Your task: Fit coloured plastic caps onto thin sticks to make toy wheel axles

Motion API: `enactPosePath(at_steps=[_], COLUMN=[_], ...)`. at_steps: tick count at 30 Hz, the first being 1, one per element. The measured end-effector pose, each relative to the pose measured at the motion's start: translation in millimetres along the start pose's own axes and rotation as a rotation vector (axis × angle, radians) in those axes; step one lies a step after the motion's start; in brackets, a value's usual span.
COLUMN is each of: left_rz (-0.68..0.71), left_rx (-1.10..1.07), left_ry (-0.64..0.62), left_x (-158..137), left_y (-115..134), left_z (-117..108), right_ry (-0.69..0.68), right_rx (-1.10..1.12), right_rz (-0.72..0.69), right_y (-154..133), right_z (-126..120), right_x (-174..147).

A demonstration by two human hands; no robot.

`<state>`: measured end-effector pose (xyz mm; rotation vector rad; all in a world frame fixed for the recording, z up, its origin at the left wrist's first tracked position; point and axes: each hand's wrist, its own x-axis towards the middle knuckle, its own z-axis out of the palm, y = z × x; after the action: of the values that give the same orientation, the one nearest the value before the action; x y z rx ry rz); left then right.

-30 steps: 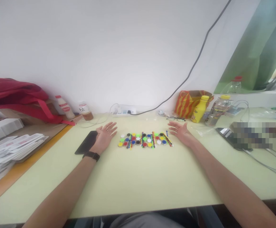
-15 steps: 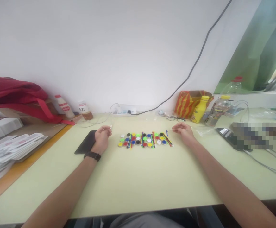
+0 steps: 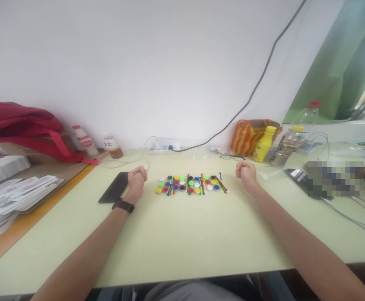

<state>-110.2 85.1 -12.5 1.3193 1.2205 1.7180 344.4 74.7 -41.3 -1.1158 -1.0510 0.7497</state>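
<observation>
Coloured discs (image 3: 191, 183), groups set off by slim coloured sticks (image 3: 203, 184): between the hands. Left hand (image 3: 137, 180), right hand (image 3: 247, 174): curled into fists, well apart. Flat black device (image 3: 111, 190): beside left hand. Yellow bottle (image 3: 264, 145): beyond right hand.

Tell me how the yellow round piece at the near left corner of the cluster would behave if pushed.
Lying flat and low, the yellow round piece would probably slide rather than tip. Its round outline suggests it could roll if stood on edge. Being small, it is likely light.
</observation>
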Motion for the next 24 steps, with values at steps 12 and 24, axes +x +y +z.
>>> enactPosePath(at_steps=[12,24], left_rz=[0.250,0.747], left_rx=[0.316,0.696], left_ry=[-0.020,-0.448], left_x=[-10,-50], left_y=[8,41], left_z=[2,33], right_ry=[-0.345,-0.612], right_rx=[-0.427,-0.875], right_rz=[-0.190,-0.373], right_y=[-6,-6], right_z=[4,0], right_x=[-17,-16])
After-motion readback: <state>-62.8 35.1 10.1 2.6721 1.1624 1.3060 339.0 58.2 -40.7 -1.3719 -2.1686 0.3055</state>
